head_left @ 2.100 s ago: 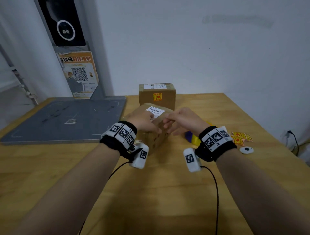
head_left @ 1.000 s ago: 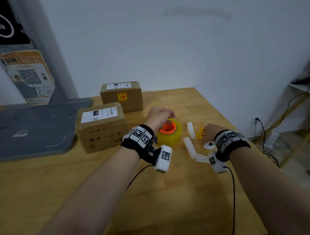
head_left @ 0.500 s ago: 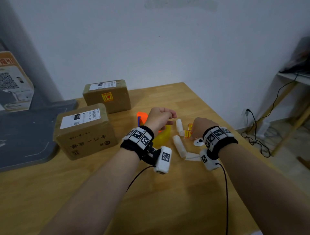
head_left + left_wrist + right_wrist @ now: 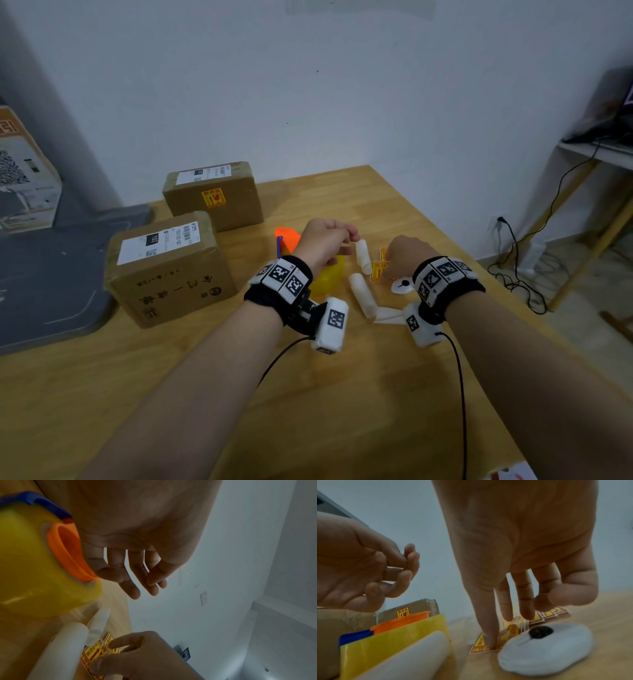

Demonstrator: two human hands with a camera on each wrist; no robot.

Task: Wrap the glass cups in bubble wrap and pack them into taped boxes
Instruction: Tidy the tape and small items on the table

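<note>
Table (image 4: 239, 394): 2 taped boxes (image 4: 164, 267) now stand at left, released. Left hand (image 4: 322, 245) hovers loosely curled, empty, above tape (image 4: 325, 277). Right hand (image 4: 404, 257) has moved to stickers (image 4: 378, 270), fingertips pressing 1. Labelling is likely next.

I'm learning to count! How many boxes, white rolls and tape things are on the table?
Brown taped boxes: 2, the near one and the far one.
White rolls: 2, one by the left hand, one nearer.
Yellow tape dispensers: 1.
Total: 5.
</note>
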